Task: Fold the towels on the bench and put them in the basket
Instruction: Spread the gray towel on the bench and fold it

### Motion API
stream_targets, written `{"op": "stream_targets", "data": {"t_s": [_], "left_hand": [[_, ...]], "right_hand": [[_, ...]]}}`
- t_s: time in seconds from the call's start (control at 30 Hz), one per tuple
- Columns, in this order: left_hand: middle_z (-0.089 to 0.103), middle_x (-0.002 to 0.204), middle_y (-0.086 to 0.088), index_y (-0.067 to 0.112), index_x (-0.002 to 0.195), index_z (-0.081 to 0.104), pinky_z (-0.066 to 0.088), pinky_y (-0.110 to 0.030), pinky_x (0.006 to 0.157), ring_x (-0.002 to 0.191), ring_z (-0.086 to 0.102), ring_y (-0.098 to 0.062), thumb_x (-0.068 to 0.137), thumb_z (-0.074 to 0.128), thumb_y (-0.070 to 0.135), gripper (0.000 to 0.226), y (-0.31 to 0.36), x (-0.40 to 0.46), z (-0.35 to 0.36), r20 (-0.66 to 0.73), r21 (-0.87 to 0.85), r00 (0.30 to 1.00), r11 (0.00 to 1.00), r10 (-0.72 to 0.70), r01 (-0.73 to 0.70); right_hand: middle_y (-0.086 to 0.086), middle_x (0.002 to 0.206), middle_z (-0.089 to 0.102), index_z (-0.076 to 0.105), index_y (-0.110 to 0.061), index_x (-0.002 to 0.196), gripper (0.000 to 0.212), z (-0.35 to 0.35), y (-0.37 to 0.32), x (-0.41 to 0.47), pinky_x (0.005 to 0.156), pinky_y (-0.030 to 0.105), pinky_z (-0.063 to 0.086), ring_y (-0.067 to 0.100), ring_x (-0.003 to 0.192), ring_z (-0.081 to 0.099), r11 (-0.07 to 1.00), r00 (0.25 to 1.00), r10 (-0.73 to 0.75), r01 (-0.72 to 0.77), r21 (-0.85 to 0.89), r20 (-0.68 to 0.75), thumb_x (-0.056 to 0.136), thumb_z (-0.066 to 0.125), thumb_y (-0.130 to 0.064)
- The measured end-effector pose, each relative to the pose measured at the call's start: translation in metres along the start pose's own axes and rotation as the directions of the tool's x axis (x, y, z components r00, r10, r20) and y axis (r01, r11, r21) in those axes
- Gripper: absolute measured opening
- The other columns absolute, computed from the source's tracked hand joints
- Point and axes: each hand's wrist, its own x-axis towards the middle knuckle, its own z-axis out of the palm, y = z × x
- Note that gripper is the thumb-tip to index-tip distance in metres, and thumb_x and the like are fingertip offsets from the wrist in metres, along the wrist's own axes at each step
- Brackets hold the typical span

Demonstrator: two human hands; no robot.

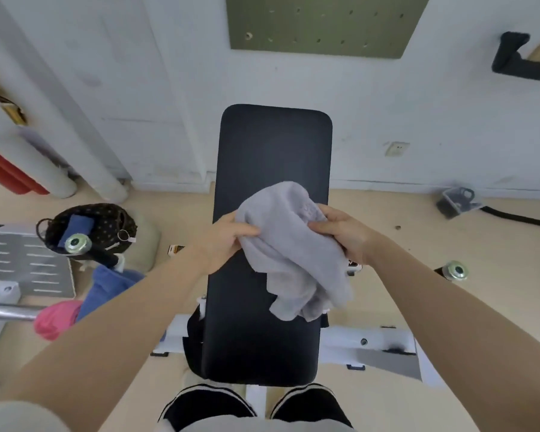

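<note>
You grip grey towel [290, 244] bunched over surface [272, 145], left hand [228, 241] and right hand [340, 232] fingers curled round it. Fold unstarted; next spread flat. Basket [88, 227] at 9 o'clock.

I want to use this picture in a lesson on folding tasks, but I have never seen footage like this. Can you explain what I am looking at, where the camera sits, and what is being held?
There is one picture, taken by a wide-angle camera worn on a person's head, looking down at their own arms. No machine is involved. The left hand and right hand both grip a crumpled grey towel over a black padded bench. On the floor to the left stands a dark basket with a folded blue towel inside. Nearer the person lie a blue cloth and a pink cloth, both unfolded.
</note>
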Motion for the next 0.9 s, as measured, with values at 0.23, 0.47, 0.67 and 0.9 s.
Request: {"op": "stream_targets", "data": {"t_s": [0.23,0.47,0.67,0.9], "left_hand": [[0.066,0.114,-0.004,0.014,0.116,0.059,0.050,-0.034,0.095,0.110,0.061,-0.020,0.091,0.058,0.021,0.026,-0.012,0.037,-0.005,-0.322,0.076,0.943,0.995,0.080,-0.058],[0.048,0.130,0.021,0.027,0.135,0.047,0.029,-0.014,0.104,0.121,0.042,0.004,0.100,0.037,0.019,0.037,-0.003,0.070,-0.037,-0.240,0.391,0.933,0.907,0.267,-0.159],[0.056,0.107,0.023,0.031,0.109,0.056,0.034,0.003,0.083,0.094,0.049,0.022,0.099,0.036,0.009,0.032,-0.002,0.100,-0.065,-0.287,0.495,0.870,0.839,0.401,-0.224],[0.049,0.102,0.001,0.020,0.106,0.048,0.037,-0.013,0.078,0.084,0.046,-0.009,0.079,0.032,-0.014,0.047,0.009,0.149,-0.082,-0.220,0.829,0.787,0.536,0.576,-0.160]], "right_hand": [[-0.009,0.104,0.067,0.061,-0.032,0.109,0.028,0.022,0.011,0.023,0.082,0.017,0.049,0.004,0.093,0.062,0.903,0.995,-0.100,0.079,-0.422,-0.028,0.094,0.048,-0.012],[0.006,0.082,0.055,0.050,-0.012,0.085,0.018,0.007,0.016,0.060,0.073,0.036,0.038,0.025,0.079,0.050,0.364,0.930,-0.254,-0.163,-0.917,-0.266,0.093,0.051,-0.028],[0.009,0.105,0.056,0.056,-0.010,0.102,0.018,-0.022,0.012,0.092,0.074,0.032,0.034,0.029,0.095,0.054,0.176,0.906,-0.259,-0.295,-0.939,-0.333,0.094,0.045,-0.021],[0.008,0.094,0.055,0.050,-0.010,0.102,0.015,-0.067,-0.004,0.153,0.065,0.031,0.032,0.028,0.084,0.047,0.370,0.773,-0.349,-0.405,-0.836,-0.529,0.090,0.041,-0.010]]}}
